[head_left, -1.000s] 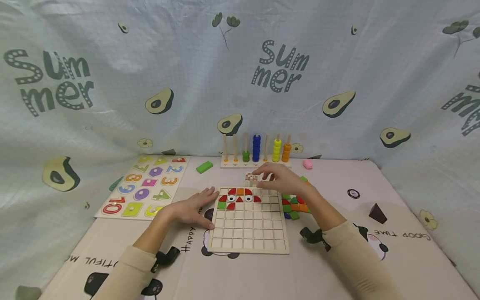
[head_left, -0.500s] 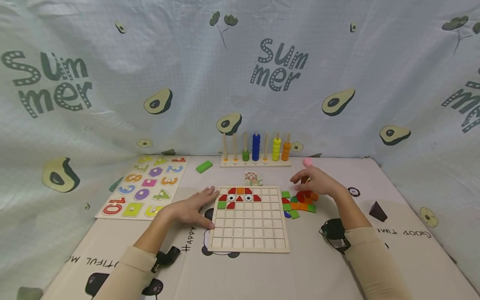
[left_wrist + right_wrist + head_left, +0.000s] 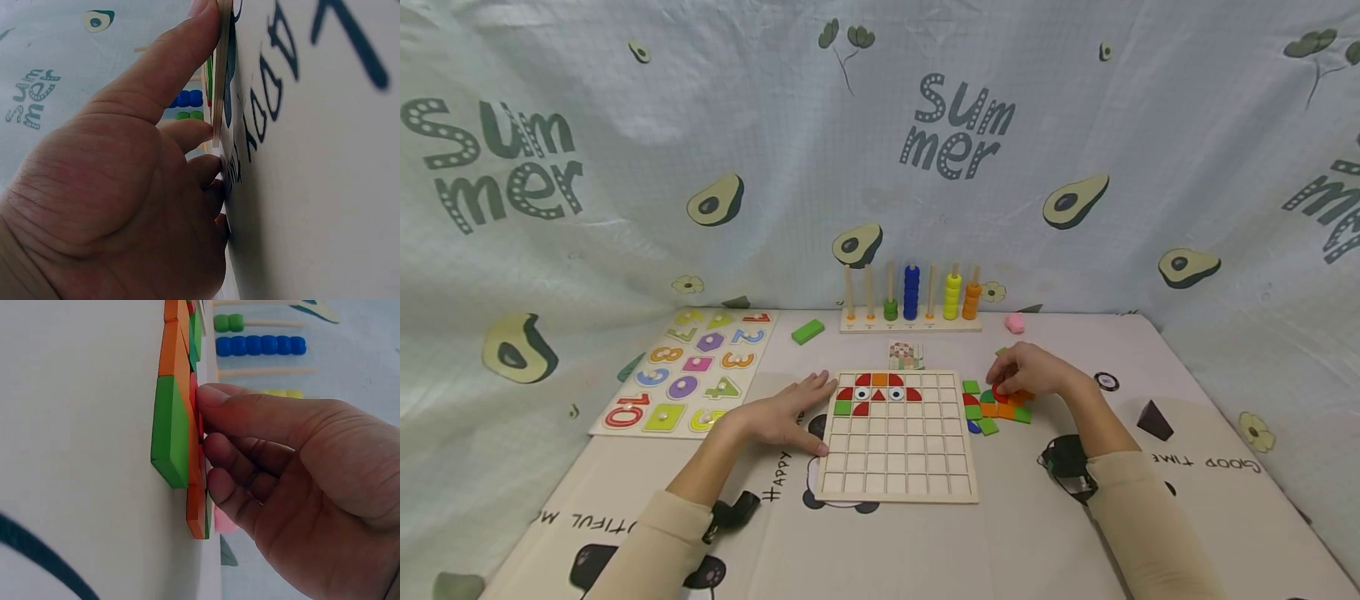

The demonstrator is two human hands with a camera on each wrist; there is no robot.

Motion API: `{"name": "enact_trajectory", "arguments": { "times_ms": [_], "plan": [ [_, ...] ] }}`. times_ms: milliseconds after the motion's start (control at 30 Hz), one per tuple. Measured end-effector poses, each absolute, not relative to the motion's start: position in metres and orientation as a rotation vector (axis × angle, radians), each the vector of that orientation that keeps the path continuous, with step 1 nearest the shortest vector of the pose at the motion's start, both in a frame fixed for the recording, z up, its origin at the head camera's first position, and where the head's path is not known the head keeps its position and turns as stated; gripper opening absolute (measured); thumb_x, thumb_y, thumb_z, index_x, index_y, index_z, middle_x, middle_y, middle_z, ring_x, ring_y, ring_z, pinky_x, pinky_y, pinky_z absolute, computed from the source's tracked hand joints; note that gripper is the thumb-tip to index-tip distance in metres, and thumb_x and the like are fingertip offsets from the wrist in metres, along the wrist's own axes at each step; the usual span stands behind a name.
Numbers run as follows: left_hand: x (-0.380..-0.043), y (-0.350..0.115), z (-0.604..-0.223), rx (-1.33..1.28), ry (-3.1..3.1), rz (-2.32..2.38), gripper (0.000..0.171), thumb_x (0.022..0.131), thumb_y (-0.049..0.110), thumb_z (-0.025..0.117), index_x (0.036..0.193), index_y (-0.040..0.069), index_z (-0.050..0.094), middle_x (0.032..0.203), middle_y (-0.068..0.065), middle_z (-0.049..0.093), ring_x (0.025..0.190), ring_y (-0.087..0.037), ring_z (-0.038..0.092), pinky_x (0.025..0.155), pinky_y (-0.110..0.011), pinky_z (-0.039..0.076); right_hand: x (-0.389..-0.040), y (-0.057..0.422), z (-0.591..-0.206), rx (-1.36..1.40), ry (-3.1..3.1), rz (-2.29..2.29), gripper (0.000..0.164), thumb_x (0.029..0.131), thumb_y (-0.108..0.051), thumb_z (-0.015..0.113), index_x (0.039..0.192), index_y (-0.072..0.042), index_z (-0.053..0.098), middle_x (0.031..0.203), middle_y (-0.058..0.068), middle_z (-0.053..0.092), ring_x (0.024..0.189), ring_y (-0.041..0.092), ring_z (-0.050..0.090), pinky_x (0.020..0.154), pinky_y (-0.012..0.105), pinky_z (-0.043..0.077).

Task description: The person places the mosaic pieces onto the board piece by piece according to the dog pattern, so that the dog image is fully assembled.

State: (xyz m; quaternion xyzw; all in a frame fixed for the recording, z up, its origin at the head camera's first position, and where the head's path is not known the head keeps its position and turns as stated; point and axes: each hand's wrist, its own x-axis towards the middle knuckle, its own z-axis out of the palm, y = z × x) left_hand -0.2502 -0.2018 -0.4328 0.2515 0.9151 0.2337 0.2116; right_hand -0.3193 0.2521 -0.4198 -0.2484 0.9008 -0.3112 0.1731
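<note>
My left hand lies spread at the left edge of a wooden grid board. In the left wrist view its thumb reaches the board's edge. Red, orange and green tiles and two eye tiles fill some cells near the top of the grid. Right of the board, my right hand is over a loose pile of coloured tiles. In the right wrist view its thumb tip touches a red tile, with loosely bent fingers beside it. The index fingertip is hidden behind the thumb. A green tile lies nearest the camera.
A small picture card lies behind the board, in front of a bead abacus. At left are a number puzzle board and a green block. A pink piece, a round chip and a dark pyramid-like block are at right.
My right hand has moved from above the picture card to the right, then down onto the tile pile. The left hand has stayed at the board's edge.
</note>
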Motion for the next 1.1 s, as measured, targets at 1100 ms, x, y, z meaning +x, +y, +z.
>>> {"name": "enact_trajectory", "arguments": {
  "times_ms": [1100],
  "plan": [
    [-0.249,-0.202,-0.432,0.724,2.541,0.652,0.107,0.073,0.058,0.074,0.155,0.024,0.014,0.162,-0.002,-0.002,0.148,-0.029,-0.005,0.117,-0.055,0.003,-0.308,0.169,-0.39,-1.013,2.567,-0.918,0.015,0.089,-0.009,0.068,0.103,-0.01,0.073,0.088,-0.005,0.069,0.077,0.016,0.058,0.072,0.028,0.054]
  ]
}}
